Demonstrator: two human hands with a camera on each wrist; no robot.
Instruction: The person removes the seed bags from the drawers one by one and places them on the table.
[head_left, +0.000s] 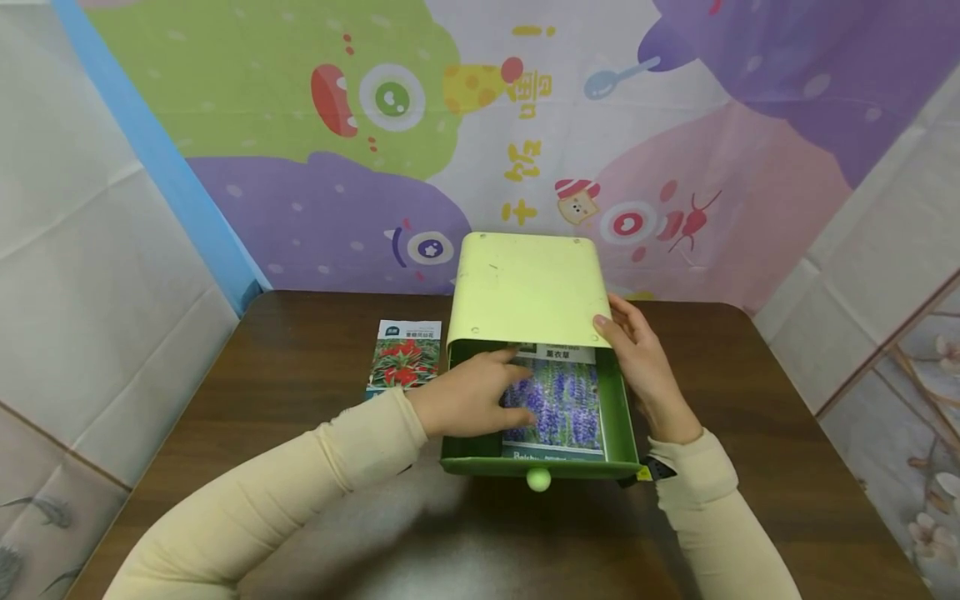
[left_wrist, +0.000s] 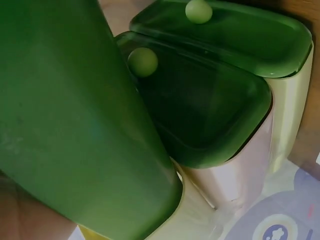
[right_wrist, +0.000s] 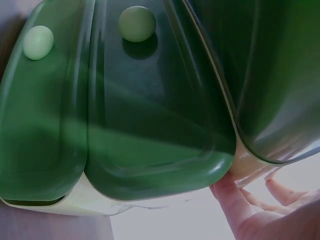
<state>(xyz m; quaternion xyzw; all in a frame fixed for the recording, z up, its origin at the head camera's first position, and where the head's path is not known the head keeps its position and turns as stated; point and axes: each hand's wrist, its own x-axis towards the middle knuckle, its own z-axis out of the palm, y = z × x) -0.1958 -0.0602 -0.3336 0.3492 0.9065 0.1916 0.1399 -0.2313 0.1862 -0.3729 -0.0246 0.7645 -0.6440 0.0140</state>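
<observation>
A pale yellow-green cabinet [head_left: 532, 287] stands on the table with its top green drawer [head_left: 626, 417] pulled out. Inside the drawer lies a packet [head_left: 558, 400] printed with purple lavender-like flowers. My left hand [head_left: 480, 392] reaches over the drawer's left side, fingers and thumb spread above the packet. At the cabinet's right side is my right hand [head_left: 637, 358], its thumb on the top edge and its other fingers along the side wall. The right wrist view shows this hand [right_wrist: 270, 207] with fingers fairly straight against the casing.
Left of the cabinet, a packet [head_left: 405, 358] with red flowers lies on the brown table [head_left: 300, 467]. Two lower drawers with round knobs, the middle drawer [left_wrist: 210, 100] and the bottom drawer [left_wrist: 225, 32], are closed. A cartoon-printed cloth [head_left: 300, 208] hangs behind.
</observation>
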